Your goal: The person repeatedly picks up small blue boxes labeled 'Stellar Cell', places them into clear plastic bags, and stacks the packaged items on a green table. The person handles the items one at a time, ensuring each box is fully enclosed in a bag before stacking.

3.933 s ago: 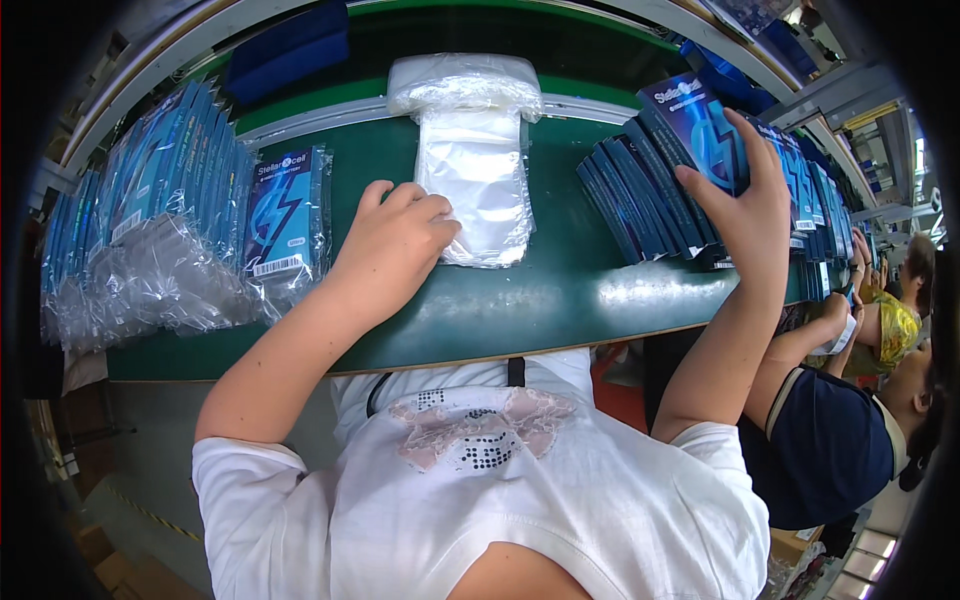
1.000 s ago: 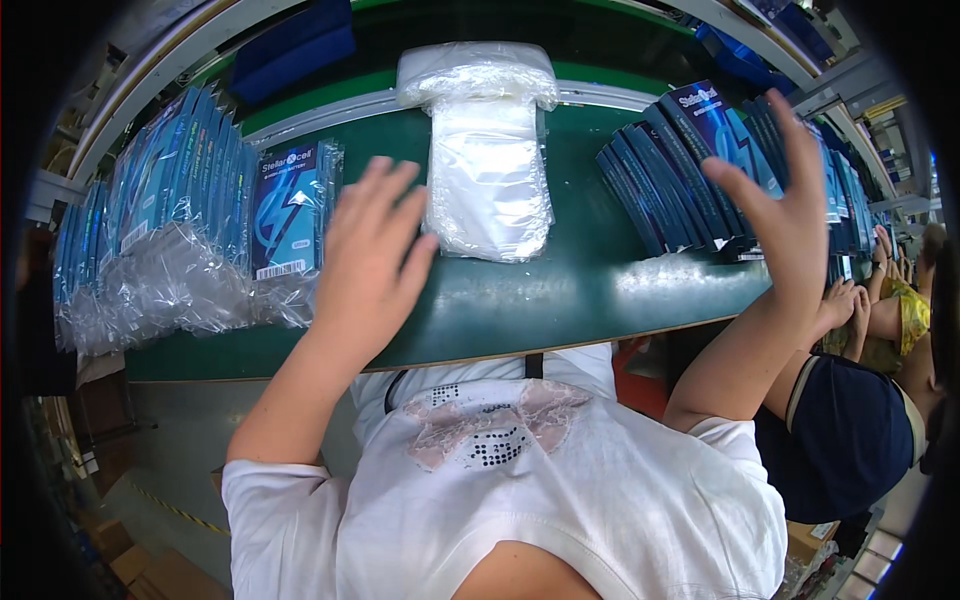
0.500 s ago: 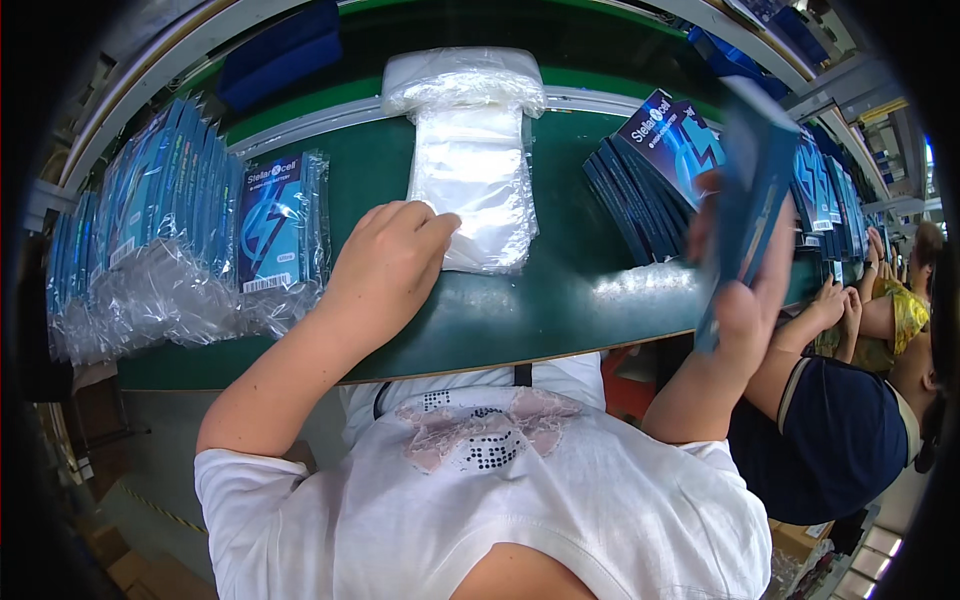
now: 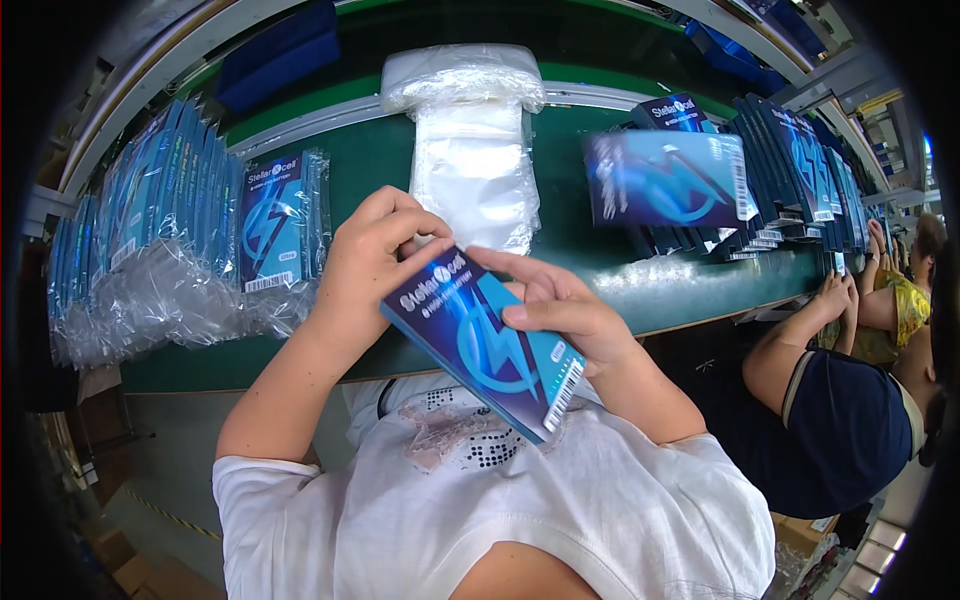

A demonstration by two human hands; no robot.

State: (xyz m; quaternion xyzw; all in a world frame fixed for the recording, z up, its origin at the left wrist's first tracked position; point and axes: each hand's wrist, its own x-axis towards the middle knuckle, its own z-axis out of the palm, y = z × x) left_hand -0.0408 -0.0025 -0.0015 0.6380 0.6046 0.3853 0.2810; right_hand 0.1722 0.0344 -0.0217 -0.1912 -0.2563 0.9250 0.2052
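Observation:
A flat blue battery box (image 4: 480, 345) with a lightning-bolt print tilts in front of my chest. My right hand (image 4: 565, 310) grips it, with the thumb across its front face. My left hand (image 4: 385, 245) is closed, its bent fingertips at the box's upper corner; what they pinch is hidden. Just beyond my hands lies a stack of clear plastic bags (image 4: 472, 170), its near end partly covered by them. At the right another blue box (image 4: 665, 180) shows blurred above the pile of boxes (image 4: 775, 150), with no hand on it.
Bagged blue boxes (image 4: 150, 200) stand in a row on the left of the green table (image 4: 370, 140). Blue bins (image 4: 278, 55) sit at the back. At the right, a co-worker in a dark shirt (image 4: 845, 410) is close beside me.
My right hand has brought a box from the right to the middle, beside my left hand. My left hand has shifted slightly nearer me. A blurred box now shows above the right pile.

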